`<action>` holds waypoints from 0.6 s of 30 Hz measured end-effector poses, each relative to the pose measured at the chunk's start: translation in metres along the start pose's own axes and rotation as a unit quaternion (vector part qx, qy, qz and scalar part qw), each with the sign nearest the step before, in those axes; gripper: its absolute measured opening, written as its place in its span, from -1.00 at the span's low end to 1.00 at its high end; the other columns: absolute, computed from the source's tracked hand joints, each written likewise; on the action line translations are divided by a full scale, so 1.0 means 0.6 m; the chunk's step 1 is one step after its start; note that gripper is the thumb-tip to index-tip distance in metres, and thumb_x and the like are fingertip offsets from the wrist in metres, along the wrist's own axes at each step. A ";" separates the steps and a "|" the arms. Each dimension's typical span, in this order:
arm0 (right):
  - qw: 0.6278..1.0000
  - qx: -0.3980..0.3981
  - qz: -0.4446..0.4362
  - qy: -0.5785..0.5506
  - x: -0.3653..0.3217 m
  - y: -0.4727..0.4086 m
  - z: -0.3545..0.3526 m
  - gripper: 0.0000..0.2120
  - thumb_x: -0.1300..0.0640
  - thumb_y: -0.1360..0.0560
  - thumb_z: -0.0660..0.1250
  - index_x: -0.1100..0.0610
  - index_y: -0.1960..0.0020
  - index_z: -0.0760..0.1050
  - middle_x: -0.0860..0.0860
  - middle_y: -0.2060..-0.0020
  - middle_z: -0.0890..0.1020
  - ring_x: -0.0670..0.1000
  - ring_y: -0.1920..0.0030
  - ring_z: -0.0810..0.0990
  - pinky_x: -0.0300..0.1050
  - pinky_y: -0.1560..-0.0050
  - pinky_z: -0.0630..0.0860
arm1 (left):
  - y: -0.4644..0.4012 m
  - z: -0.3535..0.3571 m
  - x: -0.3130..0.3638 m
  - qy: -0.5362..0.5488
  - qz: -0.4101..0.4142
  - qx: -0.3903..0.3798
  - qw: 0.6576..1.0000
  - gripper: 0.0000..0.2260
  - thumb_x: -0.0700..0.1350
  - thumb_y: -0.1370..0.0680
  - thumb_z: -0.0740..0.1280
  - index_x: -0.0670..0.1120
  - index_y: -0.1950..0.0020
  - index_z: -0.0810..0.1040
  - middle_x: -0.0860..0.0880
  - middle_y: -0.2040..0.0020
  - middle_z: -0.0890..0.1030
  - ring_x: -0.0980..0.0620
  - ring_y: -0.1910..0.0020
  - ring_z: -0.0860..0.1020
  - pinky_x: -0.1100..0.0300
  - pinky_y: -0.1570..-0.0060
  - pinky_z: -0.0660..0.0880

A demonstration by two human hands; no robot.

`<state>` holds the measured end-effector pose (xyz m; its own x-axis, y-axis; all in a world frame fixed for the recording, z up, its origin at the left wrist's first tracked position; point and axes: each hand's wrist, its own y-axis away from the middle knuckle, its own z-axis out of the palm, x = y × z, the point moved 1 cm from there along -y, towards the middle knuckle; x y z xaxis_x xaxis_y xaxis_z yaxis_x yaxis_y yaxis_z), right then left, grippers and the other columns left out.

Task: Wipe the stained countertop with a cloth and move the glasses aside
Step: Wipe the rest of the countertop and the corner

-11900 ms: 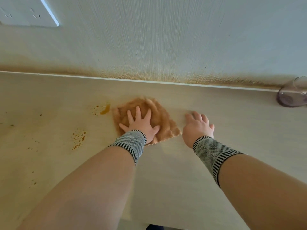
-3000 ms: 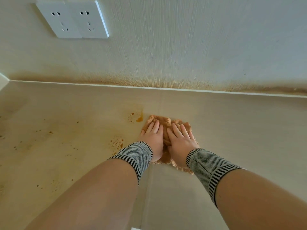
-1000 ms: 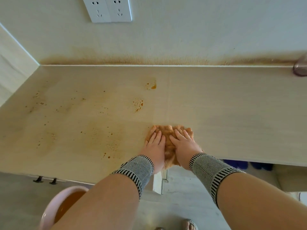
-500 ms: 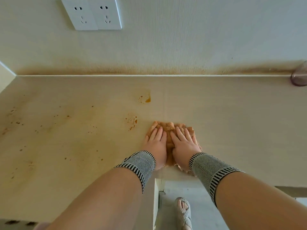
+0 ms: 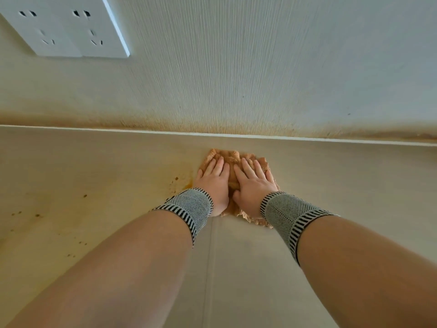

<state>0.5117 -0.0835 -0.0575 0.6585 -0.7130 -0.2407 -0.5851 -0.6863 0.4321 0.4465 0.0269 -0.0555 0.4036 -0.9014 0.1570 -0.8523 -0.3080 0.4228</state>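
both hands flat on cloth (image 5: 236,159), near back wall (image 5: 260,67)
l hand (image 5: 214,183) & r hand (image 5: 251,185) pressing w/ straight fingers, gripping nothing; brown stains (image 5: 177,182) just left on countertop (image 5: 343,185).

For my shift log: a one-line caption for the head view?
Both hands, left hand and right hand, press an orange cloth flat on the stained countertop near the wall.

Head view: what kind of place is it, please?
Probably a home kitchen or utility counter: a stained countertop against a wall with a double socket, and hands pressing a cloth on it.
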 end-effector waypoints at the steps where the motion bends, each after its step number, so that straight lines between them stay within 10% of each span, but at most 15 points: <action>1: 1.000 0.000 -0.002 0.001 0.005 -0.013 -0.008 -0.33 -0.04 -0.62 0.04 -0.01 -0.61 -0.24 -0.02 -0.59 -0.24 0.10 -0.57 -0.28 0.14 -0.55 -0.25 | -0.014 -0.006 0.000 -0.003 -0.002 0.001 1.000 -0.25 -0.10 -0.61 0.23 -0.09 -0.61 -0.22 -0.03 -0.61 -0.26 -0.01 -0.58 -0.23 -0.04 -0.55 -0.15; 18: 1.000 0.001 0.000 0.011 0.018 -0.046 -0.025 -0.36 0.00 -0.65 0.02 -0.02 -0.61 -0.23 -0.03 -0.59 -0.23 0.12 -0.58 -0.26 0.16 -0.55 -0.23 | -0.050 -0.019 0.009 0.001 -0.017 0.011 1.000 -0.29 -0.07 -0.64 0.18 -0.09 -0.61 -0.23 -0.03 -0.61 -0.26 -0.01 -0.58 -0.24 -0.05 -0.54 -0.17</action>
<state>0.5419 -0.0699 -0.0591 0.6693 -0.7092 -0.2215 -0.5858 -0.6871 0.4298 0.4783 0.0345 -0.0570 0.4331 -0.8897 0.1444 -0.8450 -0.3450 0.4087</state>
